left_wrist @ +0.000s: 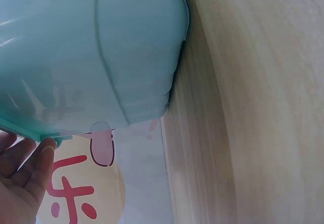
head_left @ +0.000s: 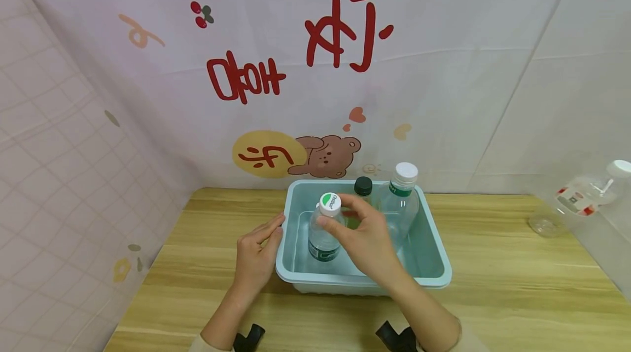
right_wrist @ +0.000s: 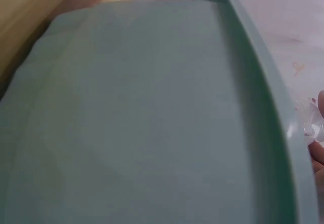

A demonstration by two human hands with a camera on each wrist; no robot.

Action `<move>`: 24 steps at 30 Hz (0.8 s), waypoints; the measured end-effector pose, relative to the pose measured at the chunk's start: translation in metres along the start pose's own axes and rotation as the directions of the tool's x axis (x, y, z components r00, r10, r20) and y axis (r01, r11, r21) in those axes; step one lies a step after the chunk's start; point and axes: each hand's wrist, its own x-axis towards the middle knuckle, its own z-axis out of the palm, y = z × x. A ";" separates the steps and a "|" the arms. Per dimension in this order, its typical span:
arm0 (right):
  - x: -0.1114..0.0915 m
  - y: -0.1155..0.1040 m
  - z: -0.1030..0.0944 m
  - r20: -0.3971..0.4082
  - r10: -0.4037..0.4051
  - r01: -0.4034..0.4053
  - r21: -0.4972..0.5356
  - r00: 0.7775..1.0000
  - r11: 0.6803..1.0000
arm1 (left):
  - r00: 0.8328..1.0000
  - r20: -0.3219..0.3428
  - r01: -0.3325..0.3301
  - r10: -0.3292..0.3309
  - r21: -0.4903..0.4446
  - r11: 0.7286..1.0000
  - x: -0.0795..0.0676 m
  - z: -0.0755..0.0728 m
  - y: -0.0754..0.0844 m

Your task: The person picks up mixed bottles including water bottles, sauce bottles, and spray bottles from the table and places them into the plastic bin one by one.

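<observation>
A light blue-green plastic basin [head_left: 365, 282] stands on the wooden table. Inside it, toward the left, is a small clear bottle [head_left: 322, 240] with a white cap and green label. My right hand [head_left: 370, 237] pinches this bottle near its neck with thumb and forefinger. In the right wrist view, fingertips and part of the clear bottle [right_wrist: 310, 120] show past the rim. My left hand [head_left: 258, 250] touches the basin's left rim with nearly straight fingers. The left wrist view shows its fingertips [left_wrist: 45, 145] against that rim, beside the basin's outer wall [left_wrist: 61, 46].
A dark-capped bottle [head_left: 363, 188] and a larger clear bottle [head_left: 398, 209] with a white cap stand in the basin's back right. Another clear bottle [head_left: 577, 198] stands on the table [head_left: 508, 264] at far right. A printed cloth [head_left: 434, 84] hangs behind.
</observation>
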 end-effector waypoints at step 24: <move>0.005 0.015 0.017 0.019 0.088 -0.087 -0.036 0.996 0.996 | 1.000 -0.014 -0.027 0.027 0.004 1.000 0.001 0.003 -0.002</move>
